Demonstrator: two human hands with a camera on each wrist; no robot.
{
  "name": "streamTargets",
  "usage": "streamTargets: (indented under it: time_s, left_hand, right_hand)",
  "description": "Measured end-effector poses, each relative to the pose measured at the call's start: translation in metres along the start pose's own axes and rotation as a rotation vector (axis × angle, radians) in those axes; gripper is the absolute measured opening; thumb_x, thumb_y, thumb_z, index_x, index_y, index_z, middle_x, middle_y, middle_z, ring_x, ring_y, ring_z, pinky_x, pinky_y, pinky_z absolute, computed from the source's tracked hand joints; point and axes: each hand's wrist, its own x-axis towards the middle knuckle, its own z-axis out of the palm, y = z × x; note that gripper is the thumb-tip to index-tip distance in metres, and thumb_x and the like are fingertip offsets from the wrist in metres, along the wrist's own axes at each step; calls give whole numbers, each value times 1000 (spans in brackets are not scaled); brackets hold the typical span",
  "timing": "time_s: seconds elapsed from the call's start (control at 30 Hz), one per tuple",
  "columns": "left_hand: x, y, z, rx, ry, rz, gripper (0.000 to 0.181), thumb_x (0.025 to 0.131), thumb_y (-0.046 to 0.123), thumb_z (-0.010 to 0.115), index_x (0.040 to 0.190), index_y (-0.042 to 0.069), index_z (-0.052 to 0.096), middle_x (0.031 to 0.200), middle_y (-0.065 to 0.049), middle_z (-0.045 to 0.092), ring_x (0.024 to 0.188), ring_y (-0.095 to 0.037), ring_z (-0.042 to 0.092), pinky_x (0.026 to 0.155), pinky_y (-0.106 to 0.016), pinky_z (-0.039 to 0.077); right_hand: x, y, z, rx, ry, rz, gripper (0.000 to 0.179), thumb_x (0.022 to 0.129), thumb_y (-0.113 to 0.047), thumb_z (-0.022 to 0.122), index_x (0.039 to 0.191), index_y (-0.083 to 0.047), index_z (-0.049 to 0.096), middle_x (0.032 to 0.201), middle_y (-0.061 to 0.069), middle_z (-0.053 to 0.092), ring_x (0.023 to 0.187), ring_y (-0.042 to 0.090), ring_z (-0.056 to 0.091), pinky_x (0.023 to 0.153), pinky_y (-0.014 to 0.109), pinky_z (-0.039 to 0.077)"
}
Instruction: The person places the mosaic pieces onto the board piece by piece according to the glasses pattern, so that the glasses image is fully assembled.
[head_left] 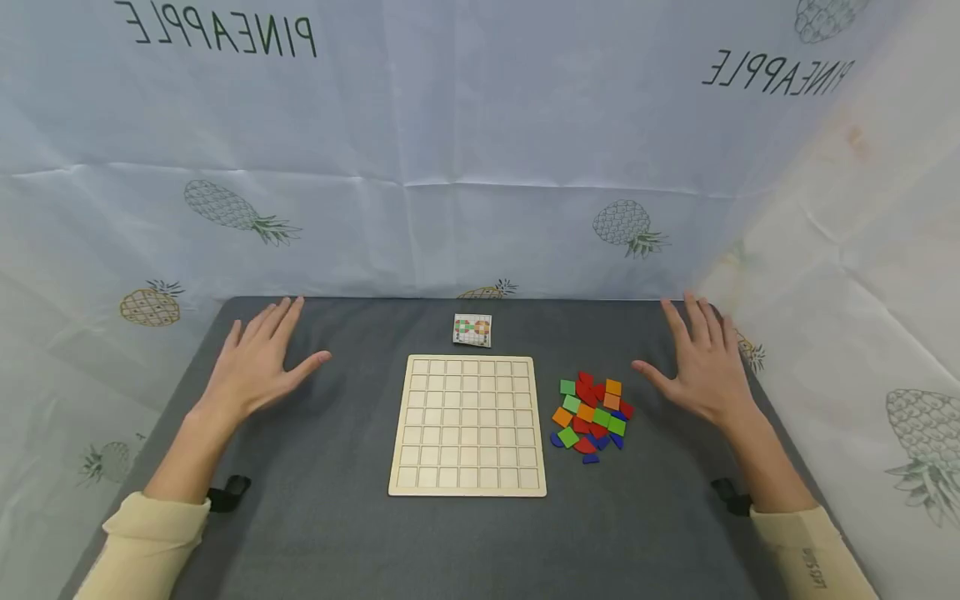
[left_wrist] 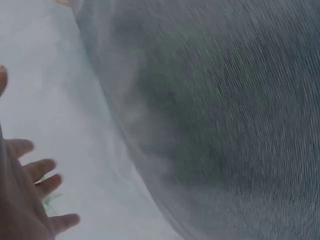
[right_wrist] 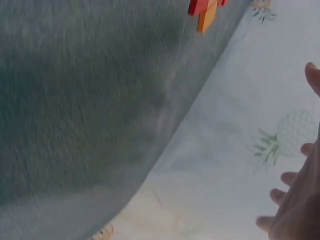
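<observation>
My left hand (head_left: 258, 362) is spread over the left side of the dark table, fingers straight and holding nothing. On the right side my right hand (head_left: 705, 375) is spread the same way, also holding nothing. Between them lies a pale wooden board (head_left: 471, 427) with a square grid of cells. A loose pile of coloured pieces (head_left: 585, 413), red, orange, green and blue, sits between the board and my right hand. Behind the board is a small printed card (head_left: 472, 330) with a coloured pattern. Both wrist views show spread fingers, the left hand (left_wrist: 25, 195) and the right hand (right_wrist: 297, 200).
The dark grey tabletop (head_left: 322, 533) ends at a white pineapple-print curtain (head_left: 480, 142) at the back and on both sides. A black strap (head_left: 228, 493) hangs by my left wrist, and another black strap (head_left: 731, 497) by my right.
</observation>
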Motion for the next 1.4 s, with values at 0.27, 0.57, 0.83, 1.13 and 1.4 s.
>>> streamTargets:
  time_s: [0.27, 0.57, 0.83, 1.13, 1.4]
  left_hand:
    - [-7, 20, 3, -166, -234, -29, 85, 108, 55, 61, 169, 4, 32, 166, -34, 41, 148, -59, 44, 102, -80, 47]
    - [-19, 51, 24, -392, -248, 49, 59, 107, 33, 70, 155, 2, 54, 143, -24, 64, 119, -36, 68, 91, -56, 59]
    - [-28, 79, 39, -605, -395, 54, 59, 107, 38, 70, 153, 4, 57, 139, -19, 68, 119, -28, 71, 97, -50, 59]
    - [-33, 105, 53, -661, -432, 31, 57, 98, 33, 81, 142, 4, 62, 133, -14, 65, 114, -24, 70, 98, -44, 58]
    - [-40, 110, 61, -710, -389, -49, 55, 92, 21, 87, 139, 4, 64, 132, -14, 67, 109, -21, 73, 91, -35, 59]
  right_hand:
    - [-3, -18, 21, 219, -111, -25, 97, 92, -46, 82, 169, -10, 34, 172, 28, 35, 155, 56, 36, 117, 84, 31]
    - [0, -33, 40, 463, -285, -12, 74, 101, -35, 77, 162, -8, 45, 163, 22, 50, 148, 48, 49, 116, 76, 42]
    - [8, -37, 52, 541, -377, -58, 51, 105, -24, 72, 148, 0, 59, 141, 21, 69, 122, 39, 68, 104, 62, 57]
    - [16, -31, 69, 533, -387, -52, 31, 102, -10, 75, 131, 1, 72, 116, 16, 74, 99, 23, 68, 86, 32, 60]
    - [23, -27, 75, 559, -410, -8, 25, 102, -15, 77, 123, -1, 76, 102, 9, 74, 87, 10, 63, 73, 24, 54]
